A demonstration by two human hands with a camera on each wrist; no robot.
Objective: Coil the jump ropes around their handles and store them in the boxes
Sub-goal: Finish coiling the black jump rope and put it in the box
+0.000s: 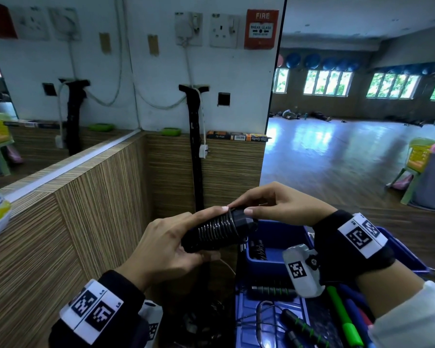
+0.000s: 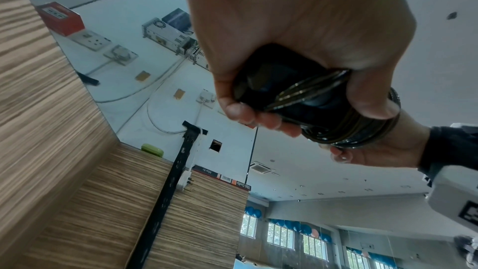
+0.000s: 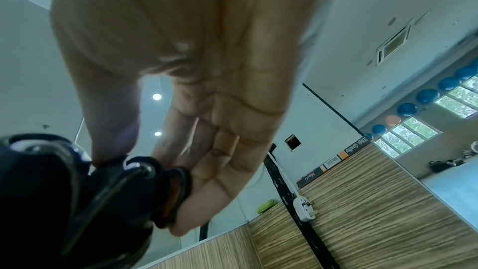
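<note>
Holding the black plastic jump-rope handles [image 1: 212, 233] level above the blue plastic box [image 1: 274, 243], at six o'clock of centre, the left hand [image 1: 166, 244] curls its grip round them, probably so the glossy black cord coils [image 1: 217, 226] stay tight. At three o'clock of the handles, the right hand [image 1: 276, 204] pinches their cap end with thumb and fingertips, seemingly finishing the last turn.

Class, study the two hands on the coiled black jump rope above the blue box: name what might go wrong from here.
1. The right hand only pinches the end of the black jump rope; letting go may loosen the coils.
2. The left hand holds it beside the blue box, not over it; a slip could miss.
</note>
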